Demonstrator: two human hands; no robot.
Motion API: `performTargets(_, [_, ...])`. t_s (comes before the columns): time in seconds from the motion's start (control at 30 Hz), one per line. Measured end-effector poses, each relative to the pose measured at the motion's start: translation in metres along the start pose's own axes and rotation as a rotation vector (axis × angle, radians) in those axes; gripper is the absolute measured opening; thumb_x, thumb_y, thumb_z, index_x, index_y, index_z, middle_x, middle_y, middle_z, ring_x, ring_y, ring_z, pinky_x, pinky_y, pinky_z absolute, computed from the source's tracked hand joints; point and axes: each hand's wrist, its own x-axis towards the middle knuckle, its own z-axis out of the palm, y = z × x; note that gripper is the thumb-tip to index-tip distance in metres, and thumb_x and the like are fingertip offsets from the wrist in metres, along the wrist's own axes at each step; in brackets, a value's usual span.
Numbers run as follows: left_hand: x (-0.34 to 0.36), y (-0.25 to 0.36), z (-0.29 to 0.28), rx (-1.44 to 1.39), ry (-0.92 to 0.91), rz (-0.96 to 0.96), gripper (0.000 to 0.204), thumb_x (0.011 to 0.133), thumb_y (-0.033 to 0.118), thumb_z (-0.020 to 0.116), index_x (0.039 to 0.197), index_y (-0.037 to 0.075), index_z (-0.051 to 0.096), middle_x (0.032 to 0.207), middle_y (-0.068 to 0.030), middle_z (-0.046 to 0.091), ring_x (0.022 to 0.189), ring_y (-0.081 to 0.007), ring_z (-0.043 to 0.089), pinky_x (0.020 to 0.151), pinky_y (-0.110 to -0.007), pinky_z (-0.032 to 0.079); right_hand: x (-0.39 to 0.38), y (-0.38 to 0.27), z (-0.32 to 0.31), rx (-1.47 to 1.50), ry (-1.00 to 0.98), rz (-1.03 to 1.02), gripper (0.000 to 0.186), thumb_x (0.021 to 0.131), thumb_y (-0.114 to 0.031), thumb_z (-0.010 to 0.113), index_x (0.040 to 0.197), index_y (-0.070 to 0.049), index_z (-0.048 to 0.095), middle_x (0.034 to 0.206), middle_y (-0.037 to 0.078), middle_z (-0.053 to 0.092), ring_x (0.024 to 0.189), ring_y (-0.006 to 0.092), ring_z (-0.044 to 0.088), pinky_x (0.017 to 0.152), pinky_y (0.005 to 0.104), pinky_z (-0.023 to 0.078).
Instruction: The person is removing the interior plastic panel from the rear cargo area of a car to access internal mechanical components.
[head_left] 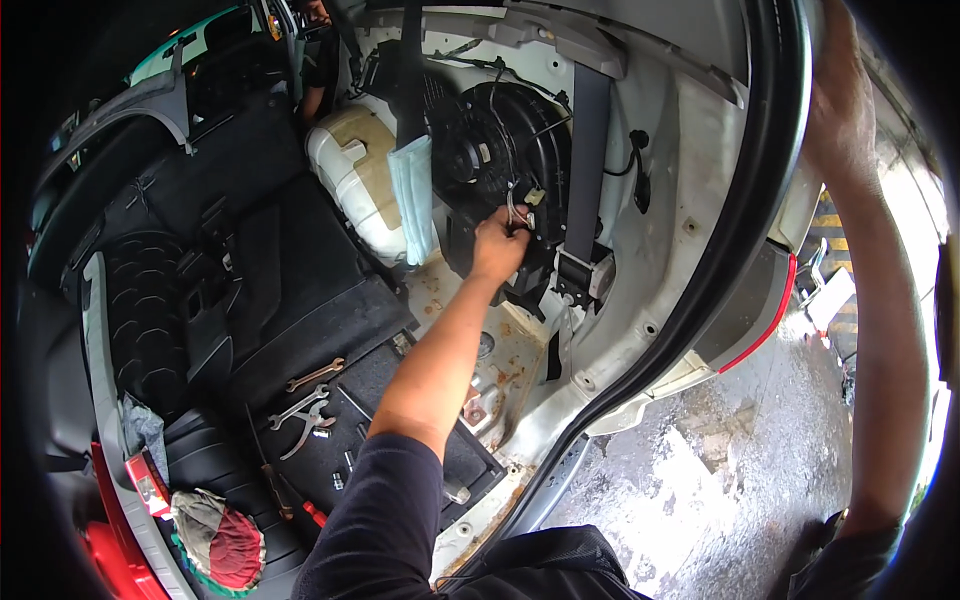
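Note:
My left hand [500, 246] reaches into the side of the car's cargo area. Its thumb and fingers are pinched around thin wires [514, 203] at the front of a round black blower housing [480, 135]. A small yellowish connector [535, 197] sits just above the fingertips. What exactly lies between the fingers is partly hidden. My right hand [838, 105] is raised at the far right, against the outer edge of the rear opening beside the black rubber seal [775, 120]. Its fingers are mostly out of sight.
Wrenches [300, 402], a screwdriver [272, 480] and sockets lie on the dark cargo floor. A light blue cloth [410, 200] hangs beside a white-and-tan tank [352, 170]. A grey seat belt [588, 160] runs down past the housing. Another person [318, 60] is at the far side.

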Motion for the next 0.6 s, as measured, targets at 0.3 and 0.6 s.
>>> performTargets(0.3, [-0.018,0.015,0.033,0.141,0.381,0.011,0.027,0.079,0.009,0.078,0.097,0.005,0.058,0.087,-0.0141,0.071,0.084,-0.0301,0.071,0.078,-0.04,0.053,0.002,-0.015,0.008,0.139,0.125,0.001,0.095,0.084,-0.051,0.073,0.154,-0.007,0.026,0.15,0.026,0.042,0.139,0.0433,0.04,0.115,0.0517,0.035])
performTargets(0.6, [-0.007,-0.001,0.02,0.007,0.403,-0.024,0.021,0.08,0.015,0.081,0.087,0.004,0.063,0.083,-0.0154,0.072,0.08,-0.0303,0.071,0.075,-0.04,0.054,0.004,-0.034,-0.002,0.148,0.005,0.176,0.094,0.085,-0.049,0.073,0.154,-0.009,0.025,0.149,0.027,0.042,0.138,0.0434,0.042,0.114,0.0525,0.036])
